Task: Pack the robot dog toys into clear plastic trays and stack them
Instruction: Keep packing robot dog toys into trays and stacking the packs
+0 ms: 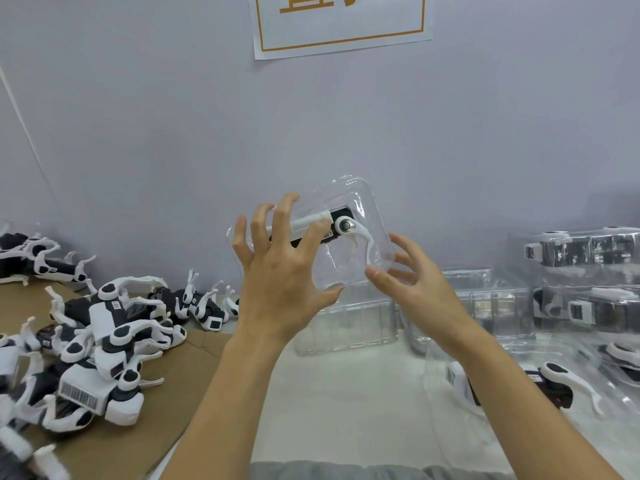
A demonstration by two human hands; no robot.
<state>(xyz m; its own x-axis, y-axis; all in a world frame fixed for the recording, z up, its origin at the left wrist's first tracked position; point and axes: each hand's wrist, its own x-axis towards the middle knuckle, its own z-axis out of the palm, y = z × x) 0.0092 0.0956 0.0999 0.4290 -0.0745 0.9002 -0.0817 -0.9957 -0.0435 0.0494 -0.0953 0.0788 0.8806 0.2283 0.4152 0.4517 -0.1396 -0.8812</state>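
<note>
Both hands hold one clear plastic tray (349,258) aloft at frame centre: left hand (277,271) fingers spread and curled over it, right hand (412,285) pinching its corner, likely pressing the robot dog toy (332,225) snugly inside.

Packing workshop: loose toy heap (86,341), filled tray stacks (585,282), wall notice (341,22).
</note>
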